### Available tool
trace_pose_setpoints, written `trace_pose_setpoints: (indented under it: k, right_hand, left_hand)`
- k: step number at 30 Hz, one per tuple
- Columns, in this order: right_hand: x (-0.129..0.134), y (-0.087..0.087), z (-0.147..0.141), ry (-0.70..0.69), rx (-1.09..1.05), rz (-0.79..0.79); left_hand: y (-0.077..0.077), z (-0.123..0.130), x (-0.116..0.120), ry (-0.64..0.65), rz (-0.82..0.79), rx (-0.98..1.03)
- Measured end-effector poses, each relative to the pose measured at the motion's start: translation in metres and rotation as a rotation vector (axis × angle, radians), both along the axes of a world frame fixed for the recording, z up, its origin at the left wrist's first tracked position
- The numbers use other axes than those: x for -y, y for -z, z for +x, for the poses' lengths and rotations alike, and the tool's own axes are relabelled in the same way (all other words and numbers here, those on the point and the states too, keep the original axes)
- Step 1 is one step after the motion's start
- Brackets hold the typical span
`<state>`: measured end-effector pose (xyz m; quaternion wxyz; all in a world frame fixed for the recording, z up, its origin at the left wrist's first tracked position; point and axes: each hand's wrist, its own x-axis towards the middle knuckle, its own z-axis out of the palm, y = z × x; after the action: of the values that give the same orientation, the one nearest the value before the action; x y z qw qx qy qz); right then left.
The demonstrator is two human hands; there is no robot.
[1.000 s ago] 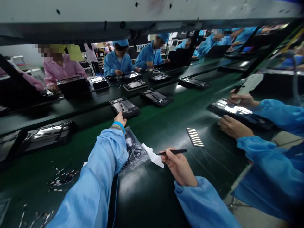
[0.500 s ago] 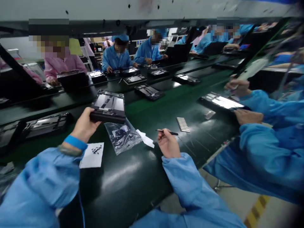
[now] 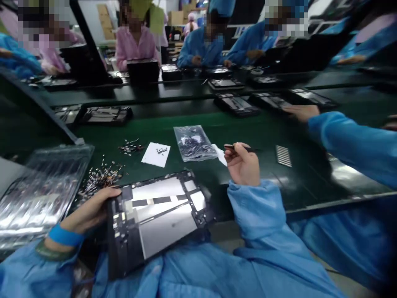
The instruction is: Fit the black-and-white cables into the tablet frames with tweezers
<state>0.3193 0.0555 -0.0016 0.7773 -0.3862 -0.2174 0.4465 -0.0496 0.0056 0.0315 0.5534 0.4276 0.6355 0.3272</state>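
The open tablet frame (image 3: 158, 219) rests at the near edge of the green surface (image 3: 248, 124), partly over the lap, the left hand (image 3: 93, 209) grasping its left edge. The right hand (image 3: 243, 163) pinches black tweezers (image 3: 238, 147) beside a clear bag (image 3: 194, 142).

Single head cam, looks fwd/down, close over the green belt (image 3: 248, 128), coworkers beyond.

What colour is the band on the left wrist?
Bright blue wristband, beside the left hand; clearest in the head view.
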Motion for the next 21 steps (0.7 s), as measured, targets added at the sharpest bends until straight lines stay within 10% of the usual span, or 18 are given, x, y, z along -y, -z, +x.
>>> trace_pose_setpoints:
  k: [3,13,21]
  right_hand:
    - [-0.003,-0.008,-0.035,-0.173,0.214,0.013]
    - [-0.011,0.002,-0.115,-0.713,0.596,-0.162]
    - [-0.005,0.018,-0.093,-0.648,0.633,-0.262]
  left_hand:
    - [0.015,-0.003,0.001,0.102,-0.009,-0.102]
    - [0.030,-0.038,0.008,0.018,0.765,-0.928]
    - [0.015,-0.169,0.006,-0.488,0.317,-1.377]
